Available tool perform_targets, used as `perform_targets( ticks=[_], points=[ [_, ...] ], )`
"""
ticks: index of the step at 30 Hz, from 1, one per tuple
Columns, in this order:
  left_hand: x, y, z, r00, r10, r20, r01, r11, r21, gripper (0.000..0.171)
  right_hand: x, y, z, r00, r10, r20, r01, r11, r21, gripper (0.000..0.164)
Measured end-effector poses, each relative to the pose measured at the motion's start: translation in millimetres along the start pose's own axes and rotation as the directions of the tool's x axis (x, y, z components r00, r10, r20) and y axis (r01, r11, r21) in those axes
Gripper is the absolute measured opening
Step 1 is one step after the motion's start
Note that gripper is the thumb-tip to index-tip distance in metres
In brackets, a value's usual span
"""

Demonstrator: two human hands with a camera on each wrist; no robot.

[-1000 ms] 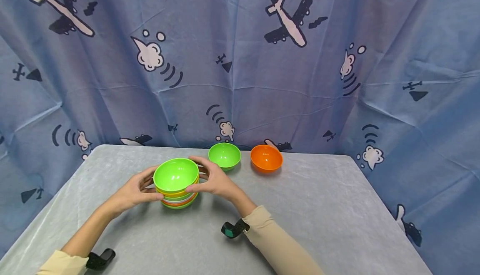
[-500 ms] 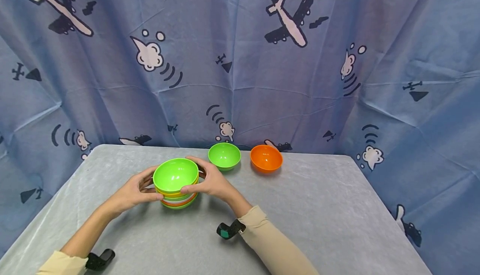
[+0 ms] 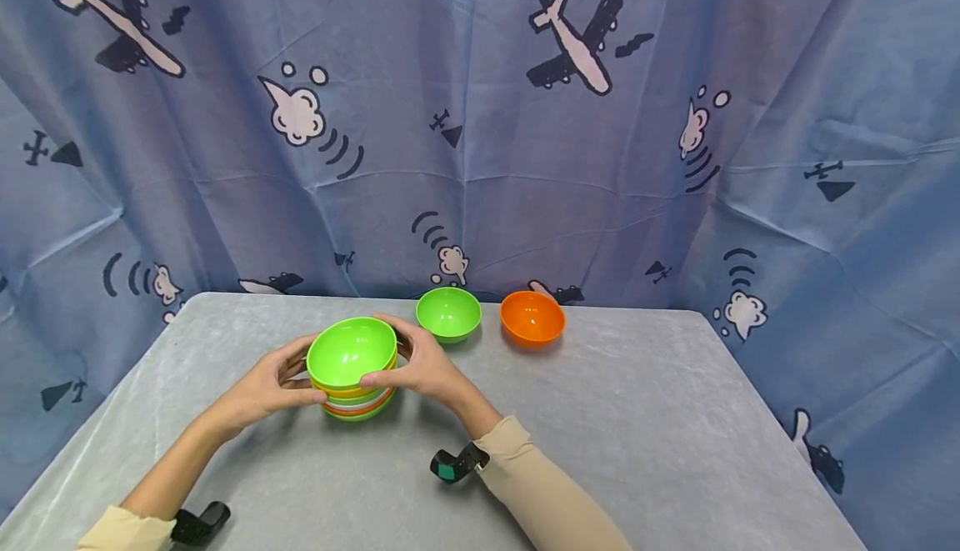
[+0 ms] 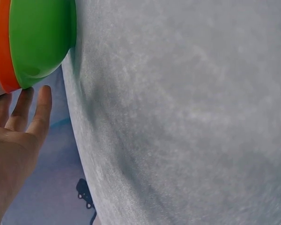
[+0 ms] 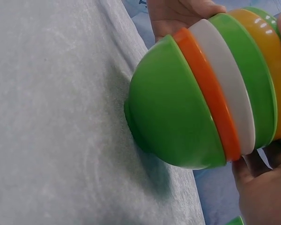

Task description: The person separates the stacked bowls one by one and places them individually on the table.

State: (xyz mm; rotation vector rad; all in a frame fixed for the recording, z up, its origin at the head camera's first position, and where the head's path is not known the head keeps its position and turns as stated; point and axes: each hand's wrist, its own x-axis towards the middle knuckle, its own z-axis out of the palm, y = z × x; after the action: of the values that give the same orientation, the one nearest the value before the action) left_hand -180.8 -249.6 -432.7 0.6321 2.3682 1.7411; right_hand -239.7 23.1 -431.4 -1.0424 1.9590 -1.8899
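A stack of nested bowls [image 3: 352, 353] stands upright left of the table's middle, a green one on top. Below it the right wrist view shows a yellow bowl [image 5: 264, 61], a second green, a white [image 5: 225, 77], an orange [image 5: 203, 82] and a green bottom bowl [image 5: 171, 110], its foot right at the cloth. My left hand [image 3: 272, 380] holds the stack's left side, thumb in front, with fingers [image 4: 43, 105] against the lower bowls. On the right side, my right hand [image 3: 427, 361] grips near the upper rims, thumb in front and fingers behind.
Behind the stack, near the table's back edge, sit a single green bowl [image 3: 448, 314] and an orange bowl [image 3: 532, 318], side by side. A grey cloth covers the table [image 3: 637, 434]. A blue curtain [image 3: 480, 117] printed with airplanes hangs behind it.
My right hand has shifted slightly left along the stack, its thumb further across the front, and the right forearm moved left with it. The left hand and bowls look unmoved.
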Motion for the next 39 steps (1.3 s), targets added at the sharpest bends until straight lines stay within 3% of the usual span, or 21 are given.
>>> perform_targets(
  ticks=[7, 13, 21, 27, 39],
  points=[
    [0.2, -0.1, 0.5, 1.0, -0.005, 0.0, 0.005, 1.0, 0.002, 0.078, 1, -5, -2, 1.0, 0.001, -0.021, -0.001, 1.0, 0.009, 0.08],
    [-0.1, 1.2, 0.8, 1.0, -0.016, 0.0, 0.016, 1.0, 0.004, 0.079, 2, -12, -6, 0.999, -0.048, -0.021, 0.049, 0.997, 0.057, 0.081],
    [-0.9, 0.8, 0.1, 1.0, 0.004, 0.002, -0.004, 0.999, 0.039, 0.076, -2, -19, -20, 0.986, -0.095, -0.133, 0.119, 0.975, 0.188, 0.105],
    [-0.6, -0.7, -0.6, 1.0, 0.0, 0.011, 0.0, 1.0, 0.026, 0.077, -7, -24, -36, 0.978, -0.102, -0.18, 0.137, 0.971, 0.195, 0.113],
    [-0.2, 1.8, -0.9, 1.0, -0.017, 0.01, 0.017, 0.999, 0.033, 0.077, -27, -24, -67, 0.976, -0.075, -0.203, 0.116, 0.972, 0.202, 0.105]
  ],
)
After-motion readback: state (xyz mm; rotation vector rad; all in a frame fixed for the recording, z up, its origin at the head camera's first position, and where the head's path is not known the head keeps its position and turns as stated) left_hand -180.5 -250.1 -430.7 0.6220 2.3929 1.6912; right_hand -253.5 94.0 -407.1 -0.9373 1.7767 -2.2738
